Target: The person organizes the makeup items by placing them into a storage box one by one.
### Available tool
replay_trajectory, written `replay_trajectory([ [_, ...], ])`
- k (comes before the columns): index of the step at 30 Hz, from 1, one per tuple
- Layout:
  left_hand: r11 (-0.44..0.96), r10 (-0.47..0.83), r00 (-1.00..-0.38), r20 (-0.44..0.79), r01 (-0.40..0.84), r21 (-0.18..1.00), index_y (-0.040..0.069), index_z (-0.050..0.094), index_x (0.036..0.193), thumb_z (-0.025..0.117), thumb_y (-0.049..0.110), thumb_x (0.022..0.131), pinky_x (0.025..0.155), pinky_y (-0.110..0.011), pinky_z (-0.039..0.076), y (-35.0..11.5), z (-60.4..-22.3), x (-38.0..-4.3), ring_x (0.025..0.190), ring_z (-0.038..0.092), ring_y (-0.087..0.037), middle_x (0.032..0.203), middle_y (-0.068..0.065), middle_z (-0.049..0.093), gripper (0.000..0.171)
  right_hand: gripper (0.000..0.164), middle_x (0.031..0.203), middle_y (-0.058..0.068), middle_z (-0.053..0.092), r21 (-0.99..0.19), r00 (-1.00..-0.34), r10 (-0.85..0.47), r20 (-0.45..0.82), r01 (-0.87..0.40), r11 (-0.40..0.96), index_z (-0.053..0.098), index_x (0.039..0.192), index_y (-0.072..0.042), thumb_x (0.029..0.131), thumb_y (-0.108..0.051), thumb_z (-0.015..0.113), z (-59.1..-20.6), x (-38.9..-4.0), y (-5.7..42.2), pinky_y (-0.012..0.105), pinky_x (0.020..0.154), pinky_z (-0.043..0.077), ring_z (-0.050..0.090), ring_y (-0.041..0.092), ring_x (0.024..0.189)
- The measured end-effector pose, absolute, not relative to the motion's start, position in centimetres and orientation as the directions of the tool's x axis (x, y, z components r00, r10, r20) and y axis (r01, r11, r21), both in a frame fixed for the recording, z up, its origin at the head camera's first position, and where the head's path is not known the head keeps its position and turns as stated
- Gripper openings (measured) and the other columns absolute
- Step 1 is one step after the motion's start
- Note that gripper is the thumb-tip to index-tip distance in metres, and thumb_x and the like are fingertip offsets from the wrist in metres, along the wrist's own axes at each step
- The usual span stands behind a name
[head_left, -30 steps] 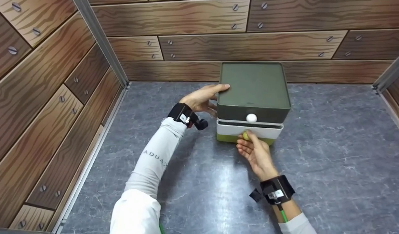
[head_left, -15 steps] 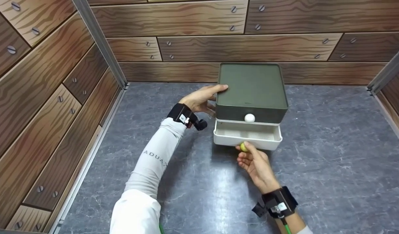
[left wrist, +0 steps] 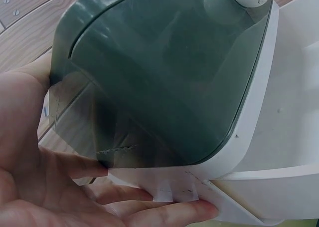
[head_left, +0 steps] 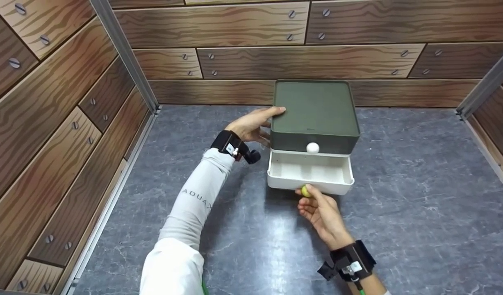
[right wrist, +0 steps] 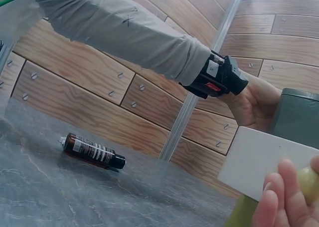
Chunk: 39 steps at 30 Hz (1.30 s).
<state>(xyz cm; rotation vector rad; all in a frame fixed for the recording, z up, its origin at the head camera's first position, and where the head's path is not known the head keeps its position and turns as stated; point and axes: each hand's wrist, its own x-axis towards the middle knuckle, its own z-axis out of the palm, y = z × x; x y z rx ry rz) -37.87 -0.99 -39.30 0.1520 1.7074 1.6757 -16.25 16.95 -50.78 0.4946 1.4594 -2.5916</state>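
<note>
Green box (head_left: 315,108) stands near the plank wall (head_left: 243,61), tabletop (head_left: 415,184) stretching wide to its right. White drawer (head_left: 284,183) juts forward; my right hand (head_left: 325,217) pinches its yellow-green knob (head_left: 304,191). My left hand (head_left: 251,123), fingers extended, touches the box's left side. Sleeve (head_left: 194,184) reads "AQUA" (last letter unclear). Brown bottle (right wrist: 93,150) lies sideways, label too small.

Grey surface (head_left: 399,196), pale-veined. Near its back edge: box (head_left: 315,107) dark green, upper knob (head_left: 312,148) white; drawer (head_left: 308,169) white, lower knob (head_left: 305,191) yellow-green. Walls (head_left: 312,62) brown, wood-grain planks. Bottle (right wrist: 93,151) brown, cap (right wrist: 117,161) black.
</note>
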Motion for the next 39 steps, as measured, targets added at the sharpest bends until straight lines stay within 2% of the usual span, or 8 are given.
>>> replay_trajectory([
  [9, 0.144, 0.546, -0.736, -0.399, -0.387, 0.911, 0.022, 0.049, 0.133, 0.064, 0.054, 0.089, 0.082, -0.063, 0.056, -0.9, -39.4, -37.9, 0.114, 0.057, -0.052, 0.134, -0.019, 0.054, 0.056, 0.03, 0.064, 0.0, 0.067, -0.865, -0.948, 0.071, -0.312, 0.252, -0.434, 0.069, 0.095, -0.001, 0.098, -0.029, 0.059, -50.9, -14.6, 16.8, 0.021, 0.056, 0.054, 0.063, 0.013, 0.058],
  [17, 0.146, 0.546, -0.749, -0.375, -0.356, 0.923, 0.021, 0.052, 0.129, 0.063, 0.053, 0.09, 0.081, -0.061, 0.057, -1.0, -39.4, -37.8, 0.108, 0.062, -0.048, 0.128, -0.018, 0.059, 0.052, 0.039, 0.069, 0.006, 0.072, -0.942, -0.954, 0.195, -0.227, 0.165, -0.291, 0.07, 0.096, 0.007, 0.098, -0.03, 0.06, -51.2, -13.8, 16.2, 0.027, 0.059, 0.059, 0.069, 0.018, 0.062],
  [25, 0.147, 0.536, -0.753, -0.381, -0.361, 0.921, 0.022, 0.054, 0.127, 0.064, 0.053, 0.088, 0.08, -0.06, 0.058, -1.0, -39.6, -37.9, 0.106, 0.064, -0.045, 0.128, -0.017, 0.059, 0.051, 0.04, 0.069, 0.008, 0.072, -0.969, -0.948, 0.288, -0.133, 0.064, -0.239, 0.067, 0.093, 0.015, 0.1, -0.023, 0.058, -51.9, -13.5, 15.6, 0.032, 0.06, 0.061, 0.07, 0.019, 0.061],
  [32, 0.15, 0.543, -0.745, -0.388, -0.369, 0.917, 0.022, 0.051, 0.13, 0.062, 0.053, 0.09, 0.081, -0.06, 0.057, -1.0, -39.5, -37.7, 0.109, 0.062, -0.047, 0.13, -0.018, 0.058, 0.051, 0.04, 0.07, 0.007, 0.073, -0.978, -0.935, 0.335, -0.118, 0.051, -0.2, 0.067, 0.094, 0.015, 0.1, -0.024, 0.058, -52.2, -12.8, 14.8, 0.033, 0.062, 0.061, 0.071, 0.019, 0.063],
  [39, 0.17, 0.553, -0.73, -0.4, -0.371, 0.913, 0.024, 0.046, 0.134, 0.061, 0.055, 0.09, 0.083, -0.061, 0.056, -1.1, -39.4, -37.9, 0.11, 0.062, -0.047, 0.134, -0.019, 0.056, 0.056, 0.038, 0.071, 0.008, 0.073, -0.984, -0.935, 0.329, -0.131, 0.082, -0.157, 0.069, 0.093, 0.014, 0.1, -0.021, 0.057, -52.2, -11.5, 14.0, 0.033, 0.062, 0.061, 0.07, 0.018, 0.063],
])
